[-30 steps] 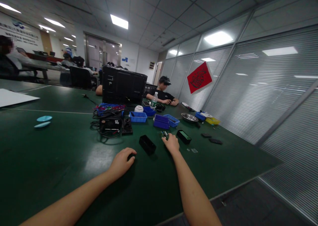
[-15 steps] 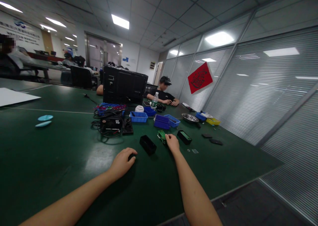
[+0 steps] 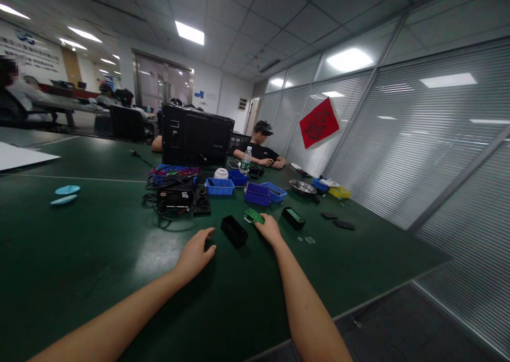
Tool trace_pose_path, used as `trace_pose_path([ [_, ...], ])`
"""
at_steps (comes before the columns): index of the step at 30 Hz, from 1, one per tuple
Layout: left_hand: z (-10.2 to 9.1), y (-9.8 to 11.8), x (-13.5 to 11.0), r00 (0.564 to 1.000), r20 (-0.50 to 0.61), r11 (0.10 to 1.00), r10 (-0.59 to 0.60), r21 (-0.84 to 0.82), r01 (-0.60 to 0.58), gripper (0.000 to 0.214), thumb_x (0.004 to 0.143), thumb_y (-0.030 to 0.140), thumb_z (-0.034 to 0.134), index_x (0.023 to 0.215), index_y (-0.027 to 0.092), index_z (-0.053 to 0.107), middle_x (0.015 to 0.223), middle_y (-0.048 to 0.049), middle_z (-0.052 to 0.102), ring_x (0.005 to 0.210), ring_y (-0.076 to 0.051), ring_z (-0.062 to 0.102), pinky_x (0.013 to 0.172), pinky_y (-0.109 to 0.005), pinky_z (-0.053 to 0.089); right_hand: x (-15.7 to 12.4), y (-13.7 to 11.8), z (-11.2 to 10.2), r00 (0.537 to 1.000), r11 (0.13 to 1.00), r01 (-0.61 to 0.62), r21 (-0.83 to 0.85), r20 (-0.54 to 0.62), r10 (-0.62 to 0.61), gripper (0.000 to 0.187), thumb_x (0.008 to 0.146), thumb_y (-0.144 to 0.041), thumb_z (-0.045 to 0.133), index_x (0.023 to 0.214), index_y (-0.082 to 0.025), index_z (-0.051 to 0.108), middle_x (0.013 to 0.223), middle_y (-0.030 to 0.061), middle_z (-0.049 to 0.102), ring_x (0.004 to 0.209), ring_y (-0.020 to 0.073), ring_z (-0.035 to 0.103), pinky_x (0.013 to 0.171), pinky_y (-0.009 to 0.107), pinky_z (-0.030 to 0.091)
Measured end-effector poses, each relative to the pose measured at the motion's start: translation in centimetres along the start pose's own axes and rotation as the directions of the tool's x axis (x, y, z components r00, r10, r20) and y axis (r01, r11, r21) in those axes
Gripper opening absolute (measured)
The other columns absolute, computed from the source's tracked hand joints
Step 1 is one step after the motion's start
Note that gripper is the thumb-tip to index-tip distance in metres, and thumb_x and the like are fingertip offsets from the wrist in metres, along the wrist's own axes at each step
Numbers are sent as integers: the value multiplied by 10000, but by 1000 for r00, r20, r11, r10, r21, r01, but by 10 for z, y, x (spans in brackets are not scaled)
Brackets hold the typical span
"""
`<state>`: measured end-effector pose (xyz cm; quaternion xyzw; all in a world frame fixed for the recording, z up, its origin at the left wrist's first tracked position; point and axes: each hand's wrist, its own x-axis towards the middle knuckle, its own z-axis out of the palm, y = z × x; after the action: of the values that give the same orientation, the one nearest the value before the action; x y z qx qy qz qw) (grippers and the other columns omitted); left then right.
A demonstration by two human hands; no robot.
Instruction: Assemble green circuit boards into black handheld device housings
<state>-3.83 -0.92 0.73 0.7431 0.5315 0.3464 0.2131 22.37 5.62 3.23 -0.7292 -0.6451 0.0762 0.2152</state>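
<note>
We've got the right hand (image 3: 270,230) pinching the green circuit board (image 3: 255,215) between the open black box (image 3: 234,232) and the black case (image 3: 293,218), left hand (image 3: 196,251) loosely spread, thumb off fingers, just left of the box, touching the green table (image 3: 119,240) or not, can't tell.

A black screen (image 3: 197,135) stands back-on across the green surface (image 3: 99,245), with tangled wires (image 3: 179,170) before it. A white ball (image 3: 221,174) and a clear bottle (image 3: 245,162) are near; farther right, a metal bowl (image 3: 303,187) and yellow tray (image 3: 340,193). A red poster (image 3: 319,123) hangs beyond, and a person (image 3: 258,153) in a dark top sits opposite.
</note>
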Motion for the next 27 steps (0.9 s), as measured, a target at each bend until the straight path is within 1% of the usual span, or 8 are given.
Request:
trace_pose_path([
  [5,17,-1,23,996,-85,999,11,38,-8,639,702,288,531,1286,127,328,1307,-115,415,1158,-225,440,959,-333,361,-2,-3,2,992,986,121,117,32,-126,473,685,-202,542,1154,-139,532,1118,109,556,1031,219,511,889,295,364],
  [9,27,1,34,997,-76,999,25,27,-23,740,676,305,577,1323,124,268,1342,-122,378,1216,-238,372,1010,-337,297,-3,-7,6,960,942,262,208,44,-277,470,647,-129,535,1116,-165,557,1094,75,565,1008,184,515,898,282,364],
  [13,32,1,36,997,-68,998,39,-39,-42,759,658,296,601,1325,173,259,1224,-86,492,1072,-200,500,918,-303,379,-5,-8,7,947,928,302,218,43,-318,451,656,-121,526,1102,-175,560,1049,65,570,969,172,525,881,278,373],
  [15,32,1,34,997,-62,998,43,-46,-46,729,658,289,596,1310,186,284,1086,-54,557,955,-173,548,846,-283,414,-6,-9,5,948,935,306,180,40,-317,439,664,-139,537,1102,-166,559,1033,73,569,952,174,526,874,277,372],
  [18,29,4,31,998,-16,998,61,3,-61,675,663,309,587,1281,195,341,927,-19,576,846,-161,564,782,-274,429,-8,-11,0,947,947,312,78,54,-316,427,665,-176,565,1091,-151,571,1015,90,568,949,189,518,866,281,363],
  [21,26,7,29,994,4,994,105,43,-105,687,661,346,593,1286,204,344,1095,-51,535,988,-187,527,875,-290,391,-13,-15,-7,947,950,312,-4,75,-311,406,675,-256,593,1068,-153,591,1000,98,566,941,204,509,844,285,360],
  [24,24,10,28,989,61,990,137,32,-139,762,659,352,595,1330,205,265,1336,-65,374,1201,-207,376,995,-299,289,-16,-19,-11,954,955,292,-60,85,-286,387,675,-319,610,1028,-159,611,963,95,565,919,212,507,820,286,358],
  [27,22,14,27,977,157,988,144,28,-151,770,668,355,585,1342,227,236,1344,-51,380,1199,-208,384,988,-305,295,-18,-22,-12,961,962,265,-67,93,-259,378,667,-294,618,1018,-156,609,944,87,552,894,201,512,801,273,361],
])
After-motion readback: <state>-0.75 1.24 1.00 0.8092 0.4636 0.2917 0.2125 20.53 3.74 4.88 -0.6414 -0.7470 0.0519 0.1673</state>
